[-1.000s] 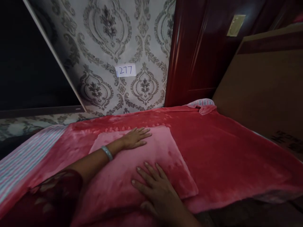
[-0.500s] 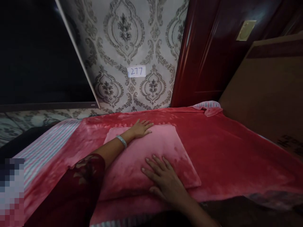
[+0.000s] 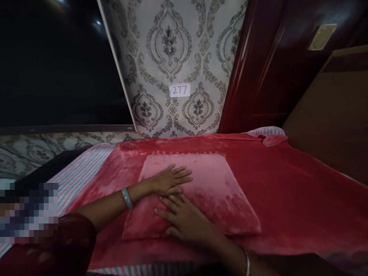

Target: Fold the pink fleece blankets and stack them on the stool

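Note:
A folded pink-red plush cloth (image 3: 212, 176) lies flat as a rough rectangle, paler at its far side and darker red nearer me. My left hand (image 3: 170, 180) rests on its middle, palm down, fingers stretched out to the right. Just in front of it, my right hand (image 3: 184, 218) lies on the cloth with fingers spread, its fingertips close against the left hand. Neither hand grips anything. Beneath the folded cloth spreads a larger red plush blanket (image 3: 287, 191), with a striped part (image 3: 83, 172) showing at the left.
A dark television screen (image 3: 63, 69) stands at the back left. Behind is patterned wallpaper (image 3: 169, 50) with a paper label (image 3: 179, 90) reading 277. A dark red wooden panel (image 3: 264, 69) and a large cardboard box (image 3: 333, 115) are at the right.
My left hand has slid from the cloth's far edge back toward its middle. My right hand has shifted left, closer to the left one. The camera view has turned slightly left.

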Demonstrator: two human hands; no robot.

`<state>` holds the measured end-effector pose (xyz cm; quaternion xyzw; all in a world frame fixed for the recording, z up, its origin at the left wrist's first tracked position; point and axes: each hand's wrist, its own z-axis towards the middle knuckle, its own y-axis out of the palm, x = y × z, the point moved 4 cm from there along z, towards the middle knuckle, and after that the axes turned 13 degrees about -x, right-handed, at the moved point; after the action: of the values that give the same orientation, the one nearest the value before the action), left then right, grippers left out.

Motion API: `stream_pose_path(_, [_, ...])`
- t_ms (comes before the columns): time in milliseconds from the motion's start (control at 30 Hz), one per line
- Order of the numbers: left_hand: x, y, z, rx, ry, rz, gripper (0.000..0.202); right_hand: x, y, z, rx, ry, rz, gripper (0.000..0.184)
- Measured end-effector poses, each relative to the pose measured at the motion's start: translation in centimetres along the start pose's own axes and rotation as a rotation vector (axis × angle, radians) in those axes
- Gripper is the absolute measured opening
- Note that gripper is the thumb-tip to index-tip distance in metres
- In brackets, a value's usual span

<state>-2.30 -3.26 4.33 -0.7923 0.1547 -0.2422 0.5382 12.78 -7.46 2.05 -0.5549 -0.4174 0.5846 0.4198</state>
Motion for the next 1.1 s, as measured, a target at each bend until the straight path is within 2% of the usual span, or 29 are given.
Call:
stream_pose_path(133, [-5.5,-0.5,0.5,0.055,-0.136,0.033,0.062,0.4,0.7,-0.3,-0.067,0.022,0.030,0.060])
stream_pose_path(267, [-10.1,-1.1,1.3,0.091,-0.218,-0.075,0.063,0.3,0.4,-0.4,-0.089,0.037,0.062,0.059])
stream_pose_path(367, [-12.6,-0.8,1.7,0.121,-0.270,-0.159,0.066,0.3,0.2,-0.4,-0.090,0.051,0.089,0.059])
stream_pose_path(433, [-13.3,-0.5,1.8,0.153,-0.286,-0.160,0.066,0.3,0.2,-0.4,-0.094,0.052,0.103,0.059])
stream_pose_path(567, [-12.7,-0.3,1.7,0.239,-0.335,-0.082,0.065,0.5,0.4,-0.3,-0.104,0.056,0.108,0.058])
stream_pose_path(700, [-11.2,-1.1,0.8,0.214,-0.428,0.003,0.060,0.6,0.4,-0.6,-0.117,0.058,0.101,0.059])
stream_pose_path(800, [-9.6,-2.4,-0.6,0.201,-0.396,0.020,0.058,0.0,-0.5,-0.4,-0.117,0.078,0.080,0.060])
stream_pose_path(900, [-7.3,-3.3,-2.3,0.238,-0.322,0.001,0.057,-1.6,-2.0,1.3,-0.059,0.068,0.038,0.058])
stream_pose_path(1000, [-4.5,-2.5,-3.2,0.208,-0.229,-0.022,0.060,-3.7,-2.4,3.8,-0.034,-0.063,0.005,0.056])
stream_pose_path(1100, [-2.5,-0.3,-3.4,0.113,-0.155,-0.024,0.062,-4.7,-1.0,5.5,-0.073,-0.162,-0.038,0.057])
